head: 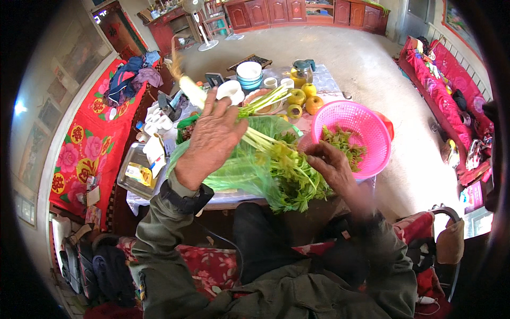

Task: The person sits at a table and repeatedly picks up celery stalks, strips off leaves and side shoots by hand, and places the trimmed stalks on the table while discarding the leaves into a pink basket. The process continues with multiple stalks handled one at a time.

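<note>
My left hand is closed around a bunch of celery, whose white root end points to the upper left and whose leaves hang to the lower right. Near those leaves is my right hand, its fingertips curled close together; whether they pinch a leaf cannot be told. More celery lies under my hands in a green plastic bag, with leaves spilling over the table's near edge. To the right of my right hand, a pink plastic colander holds loose celery leaves.
Apples, a glass jug, stacked bowls and cups stand towards the far side of the table. A metal tray with a yellow packet is at the left. A red-covered sofa stands at the right.
</note>
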### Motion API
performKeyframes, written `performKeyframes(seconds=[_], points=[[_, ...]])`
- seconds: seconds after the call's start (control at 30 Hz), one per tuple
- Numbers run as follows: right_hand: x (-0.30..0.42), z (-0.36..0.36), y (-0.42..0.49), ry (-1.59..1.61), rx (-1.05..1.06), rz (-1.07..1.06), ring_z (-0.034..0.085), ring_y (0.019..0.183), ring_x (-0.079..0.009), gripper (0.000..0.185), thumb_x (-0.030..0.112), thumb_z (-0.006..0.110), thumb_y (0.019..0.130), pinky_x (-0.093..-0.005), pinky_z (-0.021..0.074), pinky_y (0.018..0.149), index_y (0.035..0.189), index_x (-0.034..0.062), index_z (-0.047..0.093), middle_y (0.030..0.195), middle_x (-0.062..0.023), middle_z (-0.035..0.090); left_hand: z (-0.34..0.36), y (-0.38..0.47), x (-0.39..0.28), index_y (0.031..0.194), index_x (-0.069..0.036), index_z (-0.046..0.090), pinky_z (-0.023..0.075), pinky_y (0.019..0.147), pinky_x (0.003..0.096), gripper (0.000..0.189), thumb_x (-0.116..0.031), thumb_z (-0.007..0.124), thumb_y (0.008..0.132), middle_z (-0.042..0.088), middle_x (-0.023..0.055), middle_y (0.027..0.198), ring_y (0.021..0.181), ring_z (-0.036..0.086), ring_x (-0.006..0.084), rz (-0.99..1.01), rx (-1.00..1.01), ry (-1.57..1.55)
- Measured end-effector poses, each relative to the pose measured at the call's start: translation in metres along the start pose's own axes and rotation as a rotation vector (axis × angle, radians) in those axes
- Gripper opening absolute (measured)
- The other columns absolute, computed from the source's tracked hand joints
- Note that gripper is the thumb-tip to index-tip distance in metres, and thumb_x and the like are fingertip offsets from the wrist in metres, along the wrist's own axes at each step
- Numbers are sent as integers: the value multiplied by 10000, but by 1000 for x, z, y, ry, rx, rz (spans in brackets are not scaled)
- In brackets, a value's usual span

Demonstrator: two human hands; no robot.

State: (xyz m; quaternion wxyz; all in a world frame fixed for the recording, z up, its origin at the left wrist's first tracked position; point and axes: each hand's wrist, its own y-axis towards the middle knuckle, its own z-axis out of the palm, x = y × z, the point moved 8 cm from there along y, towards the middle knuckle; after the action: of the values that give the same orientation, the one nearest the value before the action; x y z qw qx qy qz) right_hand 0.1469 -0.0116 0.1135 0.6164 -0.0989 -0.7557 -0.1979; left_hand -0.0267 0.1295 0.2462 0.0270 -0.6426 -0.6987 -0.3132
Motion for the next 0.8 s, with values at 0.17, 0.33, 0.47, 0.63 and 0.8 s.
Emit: performKeyframes(seconds=[0.17, 0.33, 0.47, 0.63, 0.8], points=[[50, 22, 34, -107, 95, -181, 629, 1031, -221, 455, 205, 732, 912, -394, 508, 893, 1264, -39, 576, 1137, -153, 677, -23, 45, -46, 975, -48, 668, 247, 1205, 634, 232, -90, 629, 750, 589, 122, 1041, 1253, 519, 338, 158, -70, 27], [54, 21, 55, -73, 131, -161, 642, 956, -187, 421, 162, 731, 912, -354, 538, 796, 1240, -56, 584, 1060, -137, 696, -38, 80, -82, 1023, -41, 652, 269, 1210, 579, 247, -89, 624, 782, 599, 131, 1172, 1323, 481, 355, 244, -85, -1], [37, -19, 51, 263, -75, -46, 671, 770, -158, 209, 150, 655, 976, -309, 562, 668, 1101, -17, 652, 905, -97, 712, -38, 71, -77, 1179, -47, 650, 347, 1155, 532, 350, -30, 624, 831, 589, 140, 1231, 1292, 502, 349, 99, -326, -313], [35, -98, 25, 432, -370, -45, 665, 697, -174, 176, 199, 651, 999, -315, 562, 627, 1050, 30, 645, 829, -66, 674, 93, 17, -83, 1267, -22, 581, 419, 1009, 503, 453, -67, 678, 827, 568, 169, 1181, 1172, 532, 393, -208, 26, -786], [59, -155, -1, 609, -475, -226, 661, 699, -178, 180, 198, 639, 1010, -323, 573, 617, 1037, 21, 624, 825, -71, 666, 203, -58, -111, 1354, -47, 530, 416, 1035, 501, 506, -113, 696, 881, 518, 208, 1301, 1241, 488, 413, -275, 249, -678]])
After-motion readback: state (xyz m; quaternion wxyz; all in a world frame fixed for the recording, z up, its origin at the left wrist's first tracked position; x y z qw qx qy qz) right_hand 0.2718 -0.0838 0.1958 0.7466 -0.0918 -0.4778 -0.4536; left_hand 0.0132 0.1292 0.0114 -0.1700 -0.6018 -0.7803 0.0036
